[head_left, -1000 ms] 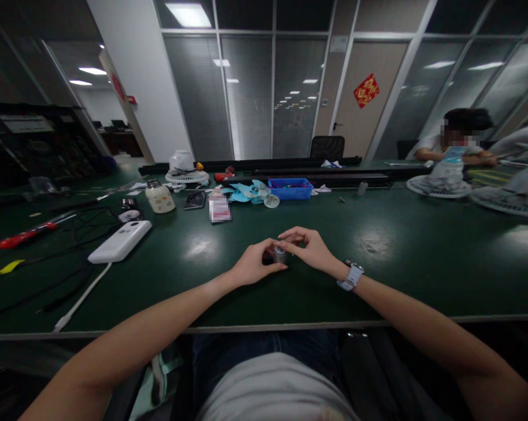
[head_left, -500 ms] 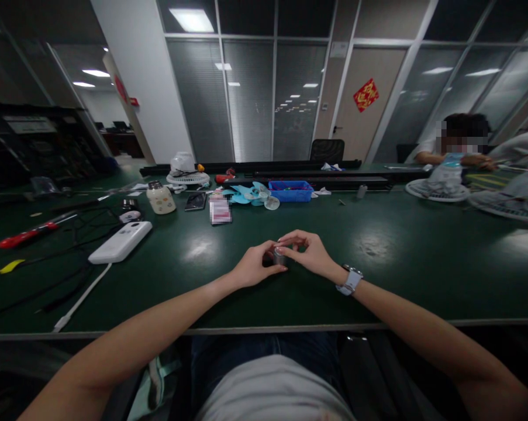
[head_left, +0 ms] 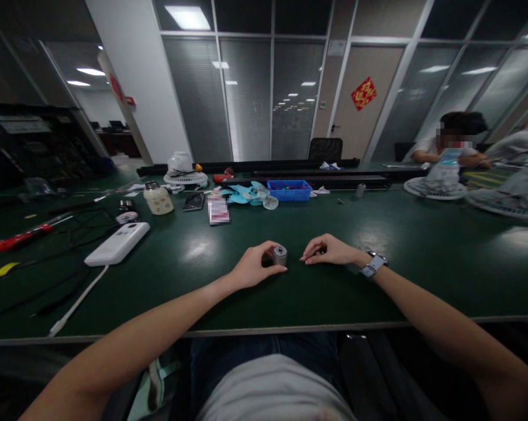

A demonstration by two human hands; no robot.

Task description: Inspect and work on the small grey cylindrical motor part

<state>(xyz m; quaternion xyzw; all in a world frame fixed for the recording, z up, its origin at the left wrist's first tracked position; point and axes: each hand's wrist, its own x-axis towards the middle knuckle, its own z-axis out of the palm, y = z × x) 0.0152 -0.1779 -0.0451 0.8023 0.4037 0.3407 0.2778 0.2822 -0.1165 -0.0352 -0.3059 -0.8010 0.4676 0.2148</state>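
A small silver cylindrical motor stands upright on the green tabletop, its round top with dark holes facing up. My left hand is wrapped round its left side, thumb in front and fingers behind. To the right, apart from the motor, my right hand hovers low over the table. Its thumb and fingertips are pinched together; whatever lies between them, if anything, is too small to make out. A watch sits on the right wrist.
On the left lie a white power bank with a cable, a red-handled tool and dark cords. Further back are a cream bottle, blue fan blades, a blue basket and another small cylinder. People work at the far right.
My right hand has come off the motor's top and moved to the right, uncovering it. My left hand has kept its hold on the motor.
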